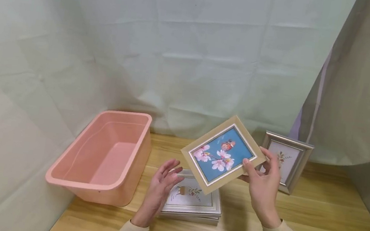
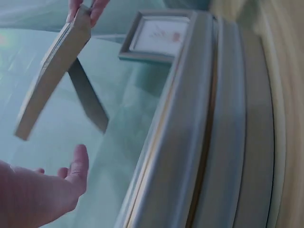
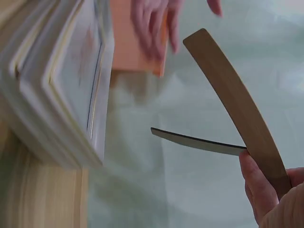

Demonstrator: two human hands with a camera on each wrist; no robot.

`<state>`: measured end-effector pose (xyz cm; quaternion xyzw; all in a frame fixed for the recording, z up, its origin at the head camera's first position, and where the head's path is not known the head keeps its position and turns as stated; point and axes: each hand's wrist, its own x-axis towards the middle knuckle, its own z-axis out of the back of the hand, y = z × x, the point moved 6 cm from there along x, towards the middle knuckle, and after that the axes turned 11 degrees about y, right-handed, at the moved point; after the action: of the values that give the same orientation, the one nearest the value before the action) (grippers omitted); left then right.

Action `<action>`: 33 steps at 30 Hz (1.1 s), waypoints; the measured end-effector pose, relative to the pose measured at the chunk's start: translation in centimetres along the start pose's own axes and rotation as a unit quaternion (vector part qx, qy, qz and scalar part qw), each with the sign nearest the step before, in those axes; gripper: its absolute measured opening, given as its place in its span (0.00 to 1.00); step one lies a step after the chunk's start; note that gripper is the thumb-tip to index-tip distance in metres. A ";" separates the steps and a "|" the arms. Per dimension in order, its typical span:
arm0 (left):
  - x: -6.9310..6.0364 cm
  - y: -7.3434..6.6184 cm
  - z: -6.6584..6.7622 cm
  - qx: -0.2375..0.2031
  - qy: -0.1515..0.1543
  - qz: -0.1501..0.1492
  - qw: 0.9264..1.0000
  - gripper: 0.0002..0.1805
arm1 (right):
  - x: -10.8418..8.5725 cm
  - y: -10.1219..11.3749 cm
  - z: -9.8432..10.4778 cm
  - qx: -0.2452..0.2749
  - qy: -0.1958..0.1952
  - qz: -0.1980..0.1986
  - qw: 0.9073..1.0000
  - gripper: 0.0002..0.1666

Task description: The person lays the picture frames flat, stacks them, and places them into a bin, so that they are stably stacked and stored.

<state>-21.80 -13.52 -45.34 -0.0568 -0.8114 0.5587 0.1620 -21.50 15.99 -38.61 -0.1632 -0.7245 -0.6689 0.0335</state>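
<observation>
My right hand (image 1: 264,186) pinches the corner of a tan picture frame (image 1: 196,166) holding a print of pink blossoms and a butterfly on blue. The frame is tilted in the air, and its back stand (image 3: 197,143) juts out in the right wrist view. Left of it, my left hand (image 1: 160,190) is raised with relaxed fingers, apart from the tan frame. Below lies a stack of silver picture frames (image 1: 190,210), the top one showing a plant print. In the left wrist view the stack's edges (image 2: 190,142) loom close.
A pink plastic basin (image 1: 137,156) stands on the left of the wooden table (image 1: 325,223). Behind my right hand a silver picture frame (image 1: 299,165) stands upright. Pale cloth (image 1: 207,56) hangs at the back and sides.
</observation>
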 end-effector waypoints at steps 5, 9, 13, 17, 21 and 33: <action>0.8 0.8 -1.3 -0.097 0.066 0.028 0.993 0.31 | -1.6 0.3 -0.9 0.031 -0.003 -0.019 0.999 0.33; 0.9 1.3 -1.6 -0.102 0.092 0.054 0.989 0.33 | -2.7 0.4 -1.5 0.042 0.006 -0.025 0.999 0.33; 0.9 1.6 -1.7 -0.100 0.111 0.066 0.987 0.31 | -3.4 0.7 -1.7 0.049 0.008 -0.018 0.999 0.33; 1.1 1.5 -1.7 -0.108 0.116 0.053 0.986 0.26 | -3.5 0.8 -1.7 0.065 0.007 -0.009 0.998 0.33; 1.2 1.4 -1.4 -0.111 0.092 0.033 0.989 0.30 | -3.5 0.6 -1.5 0.073 0.002 -0.011 0.997 0.33; 0.7 0.8 -0.6 -0.085 0.020 -0.016 0.996 0.36 | -3.6 -0.1 -1.2 0.076 -0.011 -0.019 0.997 0.33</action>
<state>-22.36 -12.54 -45.75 -0.0687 -0.8532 0.4840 0.1819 -18.36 14.16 -39.52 -0.1535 -0.7766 -0.6105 0.0253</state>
